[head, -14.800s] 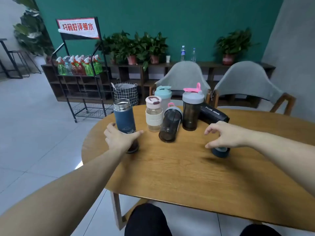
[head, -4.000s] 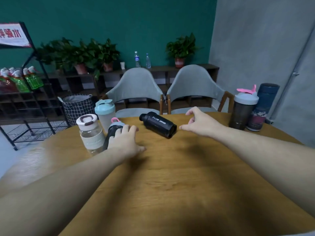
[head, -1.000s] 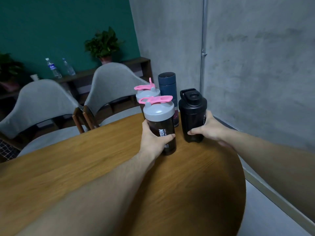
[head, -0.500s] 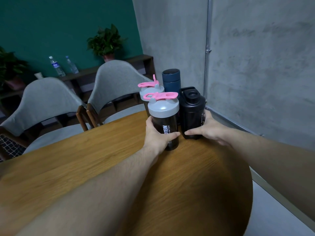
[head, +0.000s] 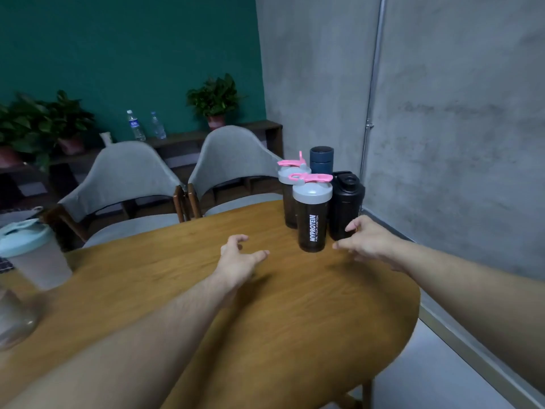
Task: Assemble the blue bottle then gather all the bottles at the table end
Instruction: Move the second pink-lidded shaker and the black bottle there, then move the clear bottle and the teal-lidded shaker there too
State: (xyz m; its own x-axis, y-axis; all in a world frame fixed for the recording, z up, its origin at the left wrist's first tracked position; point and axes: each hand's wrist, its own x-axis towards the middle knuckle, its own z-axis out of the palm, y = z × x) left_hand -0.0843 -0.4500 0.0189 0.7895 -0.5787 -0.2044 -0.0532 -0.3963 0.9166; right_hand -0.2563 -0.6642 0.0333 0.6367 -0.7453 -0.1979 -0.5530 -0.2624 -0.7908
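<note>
Now both hands, left hand (head: 239, 259) and right hand (head: 365, 241), open, empty beside the clustered bottles (head: 312, 214).

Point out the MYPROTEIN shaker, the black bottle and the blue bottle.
MYPROTEIN shaker (head: 312, 228): head view, dark body at the white lettering.
black bottle (head: 345, 208): head view, middle of the body.
blue bottle (head: 321, 159): head view, dark blue cap.

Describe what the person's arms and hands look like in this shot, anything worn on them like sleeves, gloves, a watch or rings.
Both arms are bare for all their visible length: no sleeves in frame. The left hand and right hand wear no gloves, and no watch, bracelet or ring shows on either wrist or on the visible fingers. There are no markings or tattoos to make out, though the near forearms are blurred.
</note>
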